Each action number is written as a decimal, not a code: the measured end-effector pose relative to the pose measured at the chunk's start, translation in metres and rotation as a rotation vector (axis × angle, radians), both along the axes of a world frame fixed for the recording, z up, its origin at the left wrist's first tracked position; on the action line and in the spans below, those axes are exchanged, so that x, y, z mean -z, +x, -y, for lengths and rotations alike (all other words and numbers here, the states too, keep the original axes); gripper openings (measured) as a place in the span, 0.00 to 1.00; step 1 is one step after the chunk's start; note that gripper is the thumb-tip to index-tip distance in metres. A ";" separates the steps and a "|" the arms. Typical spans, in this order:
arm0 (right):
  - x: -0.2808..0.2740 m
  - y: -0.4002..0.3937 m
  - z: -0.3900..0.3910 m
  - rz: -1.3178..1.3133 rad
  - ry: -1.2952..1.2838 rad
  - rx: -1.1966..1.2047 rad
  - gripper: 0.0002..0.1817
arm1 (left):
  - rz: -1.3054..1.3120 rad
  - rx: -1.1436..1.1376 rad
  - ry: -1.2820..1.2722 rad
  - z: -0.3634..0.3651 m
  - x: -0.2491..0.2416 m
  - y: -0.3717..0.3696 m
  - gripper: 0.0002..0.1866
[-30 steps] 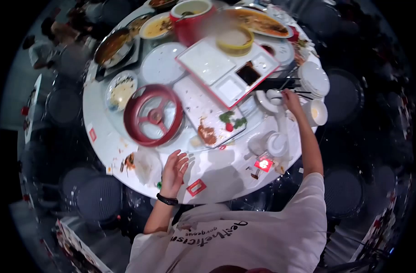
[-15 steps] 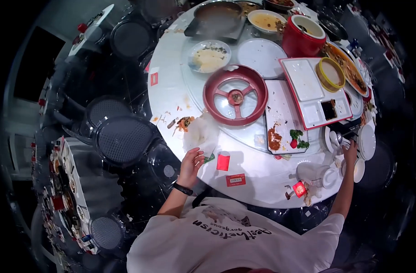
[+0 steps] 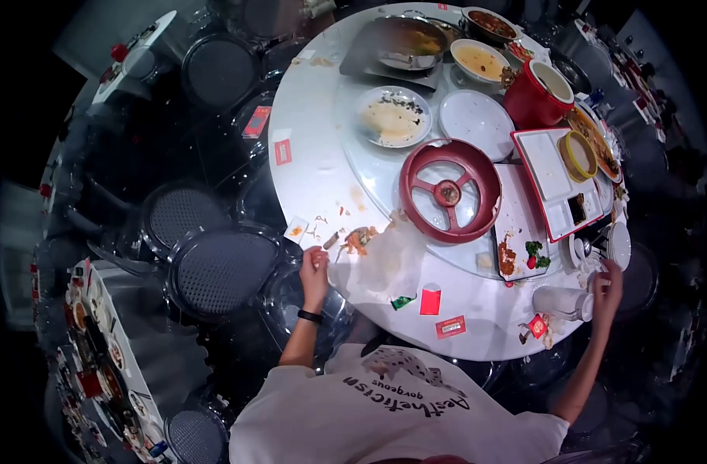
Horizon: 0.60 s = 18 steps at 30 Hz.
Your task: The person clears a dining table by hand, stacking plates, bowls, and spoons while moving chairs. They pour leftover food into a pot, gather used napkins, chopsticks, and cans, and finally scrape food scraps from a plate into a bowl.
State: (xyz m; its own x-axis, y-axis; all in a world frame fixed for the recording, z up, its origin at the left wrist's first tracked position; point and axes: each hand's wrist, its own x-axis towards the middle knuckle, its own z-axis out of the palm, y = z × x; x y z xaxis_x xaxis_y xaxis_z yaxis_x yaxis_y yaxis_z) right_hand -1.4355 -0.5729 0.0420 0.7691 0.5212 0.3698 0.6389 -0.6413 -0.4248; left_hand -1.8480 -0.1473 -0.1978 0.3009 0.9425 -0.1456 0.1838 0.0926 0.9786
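My left hand (image 3: 315,271) is over the table's left edge, its fingers loosely bent and apart, with nothing visible in them. Close by are food scraps (image 3: 360,240) and a crumpled, translucent plastic sheet (image 3: 388,259). My right hand (image 3: 607,294) is at the table's right edge, below a stack of white plates (image 3: 619,246) and beside a clear plastic cup (image 3: 558,301) lying on its side. Its fingers partly hide what is under them, so I cannot make out any held thing. Metal spoons (image 3: 585,246) lie in a small bowl left of the plates.
A dark red ring-shaped stand (image 3: 450,192), a white tray with leftovers (image 3: 520,224), a red-edged tray (image 3: 551,174), a red pot (image 3: 541,89) and soup bowls (image 3: 479,60) crowd the glass turntable. Red packets (image 3: 431,301) lie near the front edge. Chairs (image 3: 222,271) stand at left.
My view has shifted, so the table sits further right. My left hand has moved left, away from the plastic sheet. My right hand has drawn back from the spoons toward the table's edge.
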 end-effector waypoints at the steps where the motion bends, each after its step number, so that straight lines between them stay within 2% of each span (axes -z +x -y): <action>1: 0.001 -0.039 -0.037 -0.128 -0.023 -0.055 0.17 | -0.185 0.089 0.194 -0.029 0.002 -0.005 0.11; 2: 0.005 -0.070 -0.077 -0.263 -0.071 -0.127 0.17 | -0.366 0.147 0.400 -0.057 0.004 -0.010 0.13; 4: 0.021 -0.115 -0.159 -0.511 -0.193 -0.326 0.18 | -0.521 0.237 0.662 -0.120 0.029 -0.012 0.17; 5: 0.033 -0.128 -0.199 -0.603 -0.207 -0.500 0.16 | -0.573 0.267 0.710 -0.151 0.040 -0.005 0.19; 8: 0.064 -0.161 -0.337 -0.768 -0.181 -0.786 0.16 | -0.676 0.400 0.852 -0.231 0.069 0.028 0.27; 10: 0.090 -0.163 -0.434 -0.845 -0.286 -0.849 0.16 | -0.654 0.523 0.912 -0.268 0.087 0.058 0.30; 13: 0.157 -0.136 -0.584 -1.270 0.007 -0.840 0.20 | -0.602 0.634 0.965 -0.298 0.106 0.095 0.33; 18: 0.215 -0.046 -0.809 -0.717 0.073 -0.645 0.29 | -0.594 0.639 0.946 -0.317 0.104 0.107 0.33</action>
State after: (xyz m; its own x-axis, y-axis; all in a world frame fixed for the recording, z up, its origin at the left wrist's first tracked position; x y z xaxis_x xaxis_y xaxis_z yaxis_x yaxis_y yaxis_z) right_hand -1.4811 0.2358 -0.1726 0.3990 0.9165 -0.0280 0.4319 -0.2148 -0.8760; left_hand -1.7414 0.1694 -0.3019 0.8544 0.4658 0.2302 0.3665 -0.8544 0.3683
